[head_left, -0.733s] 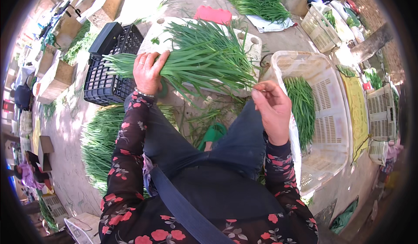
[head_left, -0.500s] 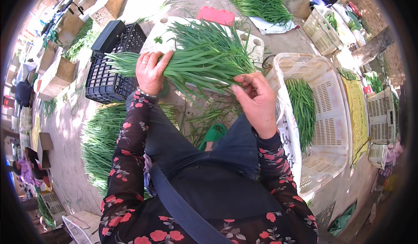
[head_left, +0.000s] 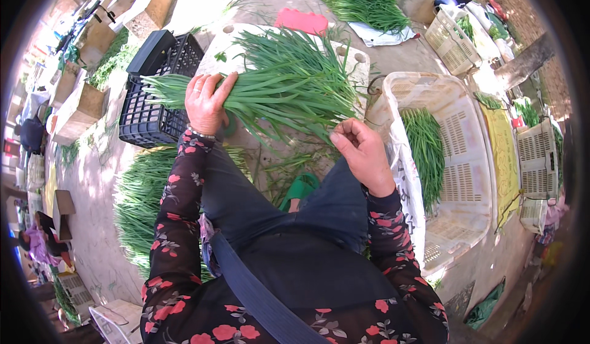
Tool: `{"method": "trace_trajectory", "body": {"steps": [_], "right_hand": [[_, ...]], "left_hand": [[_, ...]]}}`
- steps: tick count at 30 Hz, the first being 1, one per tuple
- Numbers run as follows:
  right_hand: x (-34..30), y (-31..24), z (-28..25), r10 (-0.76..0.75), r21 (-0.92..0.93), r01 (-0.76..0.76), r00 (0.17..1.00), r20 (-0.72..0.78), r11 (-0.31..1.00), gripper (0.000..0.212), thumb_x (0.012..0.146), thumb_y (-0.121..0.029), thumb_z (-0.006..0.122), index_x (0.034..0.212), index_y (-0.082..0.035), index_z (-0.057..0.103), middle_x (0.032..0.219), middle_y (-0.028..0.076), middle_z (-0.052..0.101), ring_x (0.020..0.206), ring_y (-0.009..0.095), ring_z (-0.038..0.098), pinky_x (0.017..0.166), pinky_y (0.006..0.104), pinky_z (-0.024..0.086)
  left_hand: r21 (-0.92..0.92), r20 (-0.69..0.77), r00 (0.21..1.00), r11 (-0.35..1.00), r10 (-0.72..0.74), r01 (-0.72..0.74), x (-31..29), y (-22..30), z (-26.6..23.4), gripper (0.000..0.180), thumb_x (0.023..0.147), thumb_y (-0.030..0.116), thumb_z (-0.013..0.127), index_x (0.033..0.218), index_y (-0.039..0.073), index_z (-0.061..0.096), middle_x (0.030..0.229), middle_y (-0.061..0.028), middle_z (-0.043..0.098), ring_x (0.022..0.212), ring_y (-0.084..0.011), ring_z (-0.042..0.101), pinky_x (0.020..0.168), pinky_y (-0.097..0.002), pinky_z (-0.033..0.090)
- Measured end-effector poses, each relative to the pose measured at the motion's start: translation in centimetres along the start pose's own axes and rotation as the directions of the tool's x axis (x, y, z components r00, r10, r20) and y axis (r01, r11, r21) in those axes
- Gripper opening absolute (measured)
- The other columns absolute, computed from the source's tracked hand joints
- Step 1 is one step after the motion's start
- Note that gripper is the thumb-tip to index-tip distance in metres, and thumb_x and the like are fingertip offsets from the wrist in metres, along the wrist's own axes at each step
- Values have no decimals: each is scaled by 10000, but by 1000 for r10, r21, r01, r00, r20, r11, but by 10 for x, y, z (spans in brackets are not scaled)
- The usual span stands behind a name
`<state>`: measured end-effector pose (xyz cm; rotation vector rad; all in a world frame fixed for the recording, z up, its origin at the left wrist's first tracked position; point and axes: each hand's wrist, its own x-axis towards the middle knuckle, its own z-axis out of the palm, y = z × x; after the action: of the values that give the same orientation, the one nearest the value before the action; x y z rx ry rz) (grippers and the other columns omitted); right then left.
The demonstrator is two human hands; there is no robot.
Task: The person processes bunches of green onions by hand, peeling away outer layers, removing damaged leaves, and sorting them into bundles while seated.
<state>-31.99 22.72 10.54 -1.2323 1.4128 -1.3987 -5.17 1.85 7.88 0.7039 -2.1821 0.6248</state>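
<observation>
We have overhead access into the large white crate point(head_left: 462, 153); the green bunch point(head_left: 279, 95) obstructs low passage across the white board point(head_left: 217, 44).

Green leaves point(head_left: 286, 92) in the grip of the left hand point(head_left: 206, 107) are paler to its left. Beyond the grip: a white board point(head_left: 230, 59), a pinkish-red block point(head_left: 301, 21). Left of it: a black latticed crate point(head_left: 150, 115). On its near side: 2 black sleeves point(head_left: 175, 209) with red-and-grey floral print, dark blue trousers point(head_left: 236, 193). Right of it: an off-white basket point(head_left: 464, 135).
</observation>
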Motion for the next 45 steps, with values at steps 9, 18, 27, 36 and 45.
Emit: {"method": "trace_trajectory", "body": {"steps": [9,18,27,36,45], "right_hand": [[-12,14,-7,154,-21,-158,977,-147,987,204,913,-168,645,953,32,632,780,-5,586,632,34,488,565,201,404],[3,32,33,63,37,-56,979,-195,998,254,812,-107,739,967,55,620,780,-7,559,643,33,475,583,201,416],[-11,23,27,11,277,62,967,-256,959,145,883,-81,662,967,7,582,816,-18,546,646,35,467,567,193,394],[40,11,-24,-179,-131,150,954,-241,980,305,898,-139,646,1132,43,577,960,42,597,693,79,522,638,228,457],[56,27,-2,39,153,-6,976,-214,988,228,902,-161,662,1007,39,634,712,-7,595,604,45,509,552,206,424]], "left_hand": [[41,-5,999,998,-45,46,-5,-3,-1,511,616,157,597,1121,173,674,923,-32,594,887,-225,590,871,-376,472],[36,-48,998,999,-36,38,-4,-1,-1,476,648,113,591,1112,173,680,915,-27,596,875,-222,592,863,-374,475],[50,-36,997,997,-65,67,-14,-2,0,426,686,156,596,1102,173,687,923,-29,593,891,-228,586,869,-383,477],[72,-24,1000,997,-12,14,-13,-7,-15,411,712,111,597,1106,187,690,935,-30,600,888,-223,588,857,-388,491],[64,-21,999,997,31,-30,-13,-3,-19,417,701,130,595,1104,188,685,931,-28,590,883,-221,588,861,-392,495]]}}
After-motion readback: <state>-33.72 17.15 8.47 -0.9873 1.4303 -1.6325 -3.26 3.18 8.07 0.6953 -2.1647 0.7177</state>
